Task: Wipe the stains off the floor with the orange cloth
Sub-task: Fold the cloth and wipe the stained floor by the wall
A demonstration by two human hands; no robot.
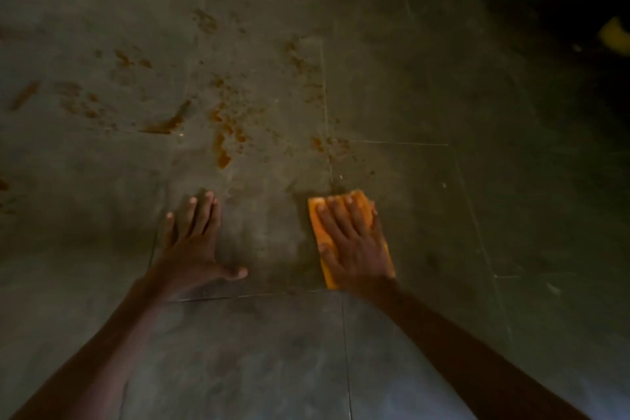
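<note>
My right grip point(351, 242) lies flat on the orange cloth point(315, 225), fingers straight and close together, palm pressing it to the floor point(426, 85); nothing is curled round it. The cloth is folded into a narrow rectangle and sits near me, right of centre, just beside a tile joint point(326, 102) that runs away to the far side. My left grip point(192, 242) is open too, fingers spread and thumb stretched out to the right, resting flat on the bare floor to the left of the cloth, apart from it. Brown-orange stains point(223, 147) spatter the grey tiles beyond both grips, thickest at the middle and far left, the nearest ones just past the cloth's far edge. At the far right, in deep shadow, lies a blurred yellow object point(613, 36).
</note>
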